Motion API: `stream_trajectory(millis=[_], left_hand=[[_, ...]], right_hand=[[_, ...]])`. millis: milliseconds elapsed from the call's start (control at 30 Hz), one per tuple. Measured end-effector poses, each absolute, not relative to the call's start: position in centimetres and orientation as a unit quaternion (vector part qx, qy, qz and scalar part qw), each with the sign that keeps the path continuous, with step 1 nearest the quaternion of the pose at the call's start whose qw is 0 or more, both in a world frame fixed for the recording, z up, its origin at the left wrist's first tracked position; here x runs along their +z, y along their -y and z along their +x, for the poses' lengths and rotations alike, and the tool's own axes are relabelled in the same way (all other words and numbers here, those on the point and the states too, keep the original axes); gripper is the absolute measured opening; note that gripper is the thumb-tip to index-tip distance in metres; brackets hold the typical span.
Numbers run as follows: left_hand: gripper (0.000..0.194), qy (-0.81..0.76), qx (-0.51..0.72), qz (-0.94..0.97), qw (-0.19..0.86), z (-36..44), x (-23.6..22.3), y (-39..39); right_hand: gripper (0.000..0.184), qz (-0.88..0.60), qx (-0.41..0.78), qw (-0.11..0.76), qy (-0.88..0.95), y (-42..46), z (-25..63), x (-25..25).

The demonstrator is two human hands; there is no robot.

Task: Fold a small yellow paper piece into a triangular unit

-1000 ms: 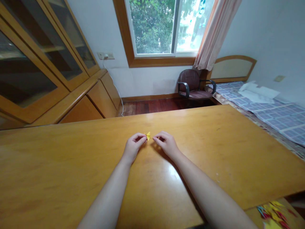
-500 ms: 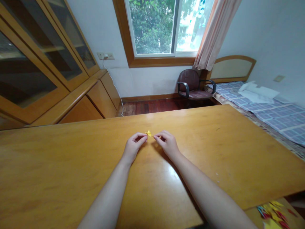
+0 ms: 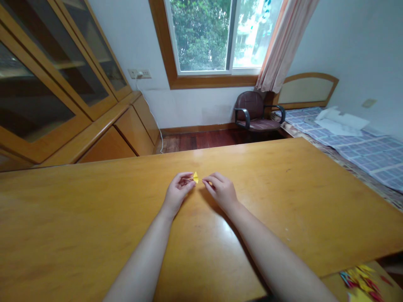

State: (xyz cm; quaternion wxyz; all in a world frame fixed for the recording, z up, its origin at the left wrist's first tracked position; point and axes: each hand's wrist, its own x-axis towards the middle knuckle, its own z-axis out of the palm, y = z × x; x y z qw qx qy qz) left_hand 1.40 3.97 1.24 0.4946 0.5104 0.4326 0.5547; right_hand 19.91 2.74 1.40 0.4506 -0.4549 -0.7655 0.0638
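Note:
Over the middle of the table, a small yellow folded-paper piece, looking like a paper crane (image 3: 195, 178), is held between my two hands. My left hand (image 3: 179, 191) has its thumb and fingers bent round the crane's left side, with a small gap between them. Pinched together, the thumb and forefinger of my right hand (image 3: 222, 188) grip the thin point on its right. Fine folds are too small to make out.
The wooden table (image 3: 94, 218) spreads beneath both forearms. At the lower right, a pile of yellow, red and teal paper pieces (image 3: 362, 281) lies on a lower surface. Beyond the table stand a chair (image 3: 250, 111), a bed (image 3: 355, 138) and a glass-door cabinet (image 3: 63, 84).
The crane has turned a little, showing more of a flat yellow face. My left forefinger and thumb have parted slightly. My right hand has barely moved.

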Motion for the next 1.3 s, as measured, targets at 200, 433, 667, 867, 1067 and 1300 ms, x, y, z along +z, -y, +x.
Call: stream_trajectory(millis=[200, 433, 667, 867, 1067, 1300], left_hand=[[0.029, -0.435, 0.541, 0.539, 0.477, 1.4, 1.4, -3.9], [0.02, -0.435, 0.526, 0.574, 0.451, 1.3, 1.5, -3.9], [0.017, -0.438, 0.51, 0.579, 0.461, 1.3, 1.5, -3.8], [0.014, -0.426, 0.498, 0.587, 0.475, 1.4, 2.0, -3.7], [0.014, -0.426, 0.49, 0.6, 0.467, 1.5, 2.2, -3.6], [0.025, -0.441, 0.484, 0.578, 0.486, 1.4, 1.9, -3.5]], right_hand=[[0.019, -0.447, 0.077, 0.443, 0.773, -2.8, 19.9, 1.4], [0.02, -0.453, 0.118, 0.445, 0.763, -2.8, 19.9, 1.3], [0.018, -0.448, 0.16, 0.456, 0.752, -3.0, 20.0, 1.2], [0.013, -0.424, 0.193, 0.471, 0.749, -3.3, 19.9, 0.7], [0.012, -0.416, 0.207, 0.476, 0.746, -3.4, 20.0, 0.5], [0.01, -0.423, 0.217, 0.475, 0.741, -3.3, 19.9, 0.6]])
